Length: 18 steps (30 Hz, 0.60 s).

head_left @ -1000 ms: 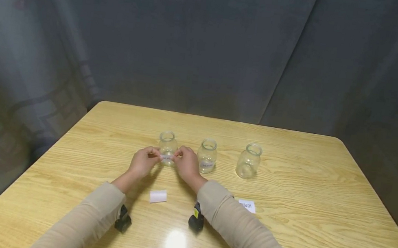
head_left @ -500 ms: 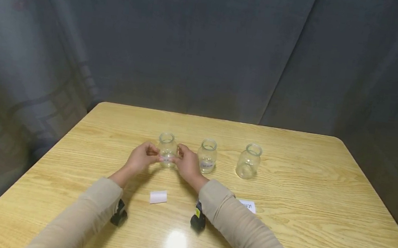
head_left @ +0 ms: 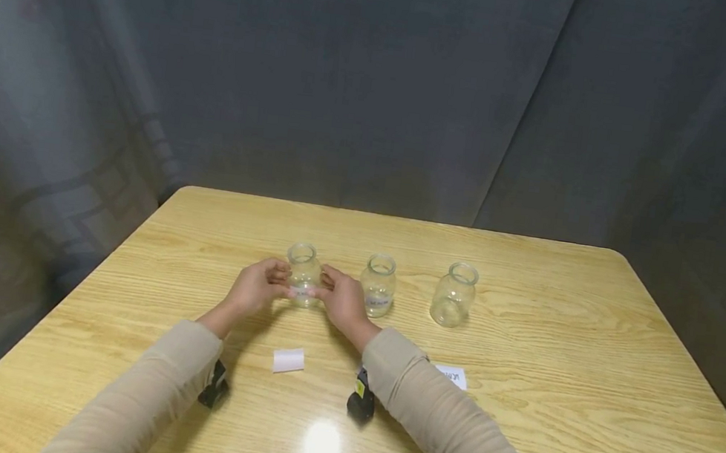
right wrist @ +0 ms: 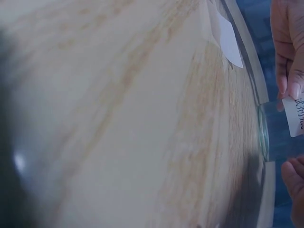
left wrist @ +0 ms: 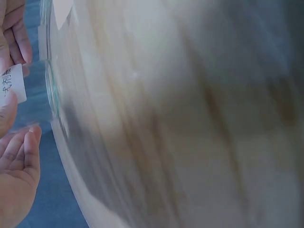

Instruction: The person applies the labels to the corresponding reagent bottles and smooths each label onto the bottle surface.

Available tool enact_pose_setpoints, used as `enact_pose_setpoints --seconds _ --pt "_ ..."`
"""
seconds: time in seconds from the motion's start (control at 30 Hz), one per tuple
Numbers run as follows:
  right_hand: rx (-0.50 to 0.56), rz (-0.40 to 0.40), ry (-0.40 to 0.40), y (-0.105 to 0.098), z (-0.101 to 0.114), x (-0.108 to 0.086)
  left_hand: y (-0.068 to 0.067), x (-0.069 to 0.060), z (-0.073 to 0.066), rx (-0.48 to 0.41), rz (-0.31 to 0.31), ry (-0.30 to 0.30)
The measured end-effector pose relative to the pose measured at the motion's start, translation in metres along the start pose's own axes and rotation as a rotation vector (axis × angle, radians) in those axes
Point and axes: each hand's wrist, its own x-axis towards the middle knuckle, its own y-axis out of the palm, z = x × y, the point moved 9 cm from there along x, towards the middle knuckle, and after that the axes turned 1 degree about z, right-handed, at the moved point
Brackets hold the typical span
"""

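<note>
At the left of the row on the table stands a clear glass jar, upright, with a small white label bearing handwriting against its front. My left hand holds the jar's left side, its thumb on the label's left end; the fingers lie along the glass. From the other side my right hand holds the jar, thumb on the label's right end. In the right wrist view the jar's base touches the table, while much of the right hand is cut off by the frame.
A second jar, also labelled, stands beside the right hand. Farther right is a jar with no visible label. A blank pale slip and a written slip, partly behind the right sleeve, lie nearer.
Both hands' fingers have moved from pinching the label's ends to lying along the jar's sides, with thumbs on the label. The jar has shifted slightly left and nearer.
</note>
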Motion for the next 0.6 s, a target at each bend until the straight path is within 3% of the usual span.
enact_pose_setpoints --seconds 0.33,0.6 --pt "-0.025 -0.015 -0.019 0.0012 -0.0015 -0.0024 -0.0016 -0.0006 -0.0007 0.064 -0.003 0.021" --pt "-0.056 -0.001 0.004 0.0012 0.0002 -0.0020 -0.0021 -0.0009 -0.0024 0.047 0.006 0.010"
